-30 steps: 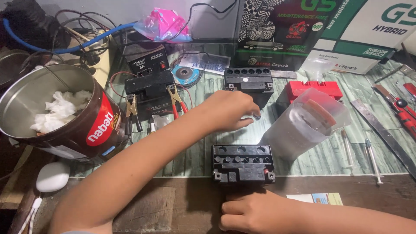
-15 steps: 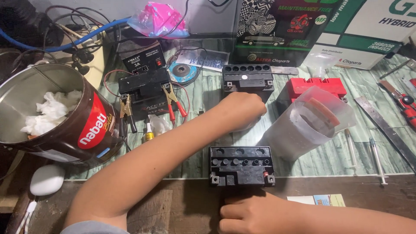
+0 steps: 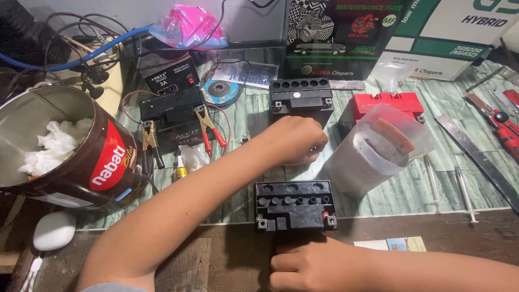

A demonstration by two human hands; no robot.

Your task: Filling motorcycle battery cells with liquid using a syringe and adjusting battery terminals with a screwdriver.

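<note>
A big round tin [image 3: 65, 157] with crumpled white tissue inside lies tilted at the left edge of the bench, and printed cardboard boxes [image 3: 378, 38] stand along the far side. Right of centre a translucent plastic jug [image 3: 373, 148] leans on its side on the green-patterned mat. A small black battery [image 3: 294, 205] with a row of open filler holes sits at the near edge of the mat, straight in front of the person; a second black battery [image 3: 300, 100] stands farther off, and a third [image 3: 172, 116] at far left has clip leads clamped on it. A red cell-cap strip [image 3: 385, 103] lies just behind the jug. The left hand [image 3: 294, 139] reaches across above the near battery, curled into a fist, knuckles up; whether it grips anything cannot be told. The right hand [image 3: 311, 265] rests on the wooden bench just near of the battery, fingers folded under, touching or almost touching its near side. Two thin syringes [image 3: 465, 189] lie at right
</note>
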